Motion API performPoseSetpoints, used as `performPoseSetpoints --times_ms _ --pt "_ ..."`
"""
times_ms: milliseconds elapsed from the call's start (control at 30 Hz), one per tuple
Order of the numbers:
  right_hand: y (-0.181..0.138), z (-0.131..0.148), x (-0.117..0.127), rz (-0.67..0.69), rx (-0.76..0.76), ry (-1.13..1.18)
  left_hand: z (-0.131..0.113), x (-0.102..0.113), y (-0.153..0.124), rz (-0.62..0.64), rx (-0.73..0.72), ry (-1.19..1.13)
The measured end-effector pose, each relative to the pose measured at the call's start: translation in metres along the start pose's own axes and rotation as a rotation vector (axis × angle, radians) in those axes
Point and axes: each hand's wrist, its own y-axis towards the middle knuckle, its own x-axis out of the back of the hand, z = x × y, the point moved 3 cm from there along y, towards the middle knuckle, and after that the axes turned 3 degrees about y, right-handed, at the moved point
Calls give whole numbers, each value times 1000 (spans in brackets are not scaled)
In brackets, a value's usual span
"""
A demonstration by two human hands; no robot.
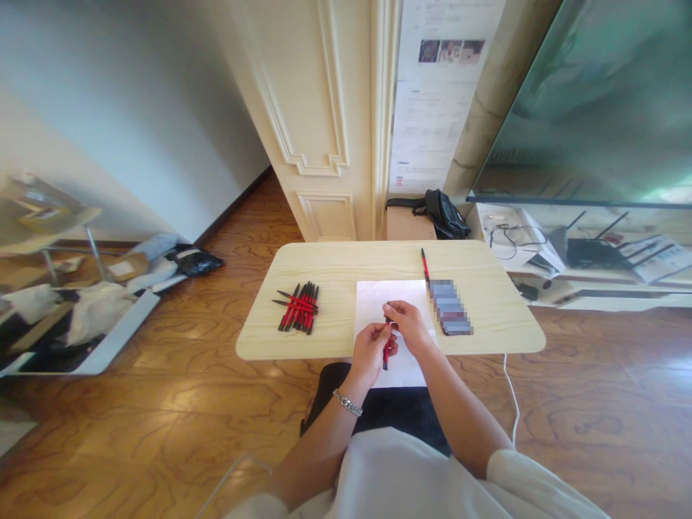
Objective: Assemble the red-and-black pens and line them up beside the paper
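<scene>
A red and black pen (386,356) is held between both hands above a white sheet of paper (369,290). My left hand (372,349) is closed around the pen's red barrel. At its black upper end, the fingers of my right hand (406,321) pinch the pen. Whether the pen is in one piece there cannot be made out, as the fingers cover that part. To the left lies a pile of several red and black pens (296,308), two of them crosswise on top. Another such pen (424,264) rests at the right, just beyond the paper.
A pixelated, phone-shaped item (452,308) lies right of the paper on the pale wooden table (335,261). Beyond the table's far edge sit a box with a black bag (444,215) and a low shelf with a router (595,254). A white cable (513,404) hangs at right.
</scene>
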Motion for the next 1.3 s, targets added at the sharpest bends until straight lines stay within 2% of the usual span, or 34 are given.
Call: performPoseSetpoints --times_ms 67,233,400,600,800,967,1133,1300 --pt "0 0 1 7 0 4 0 0 0 9 15 -3" --pt "1 -1 0 130 -114 92 0 1 0 13 34 -19" --pt "3 0 2 26 -30 4 0 1 1 6 18 -13" --pt "1 1 1 130 -89 72 2 2 0 21 25 -59" --pt "3 3 3 31 -15 -12 1 0 1 25 6 -49" --pt "2 2 1 112 -63 25 2 0 1 17 21 -67" --pt "3 3 3 42 -22 -63 0 1 -1 16 14 -60" --pt "3 3 2 132 -58 -51 0 0 -1 8 31 -72"
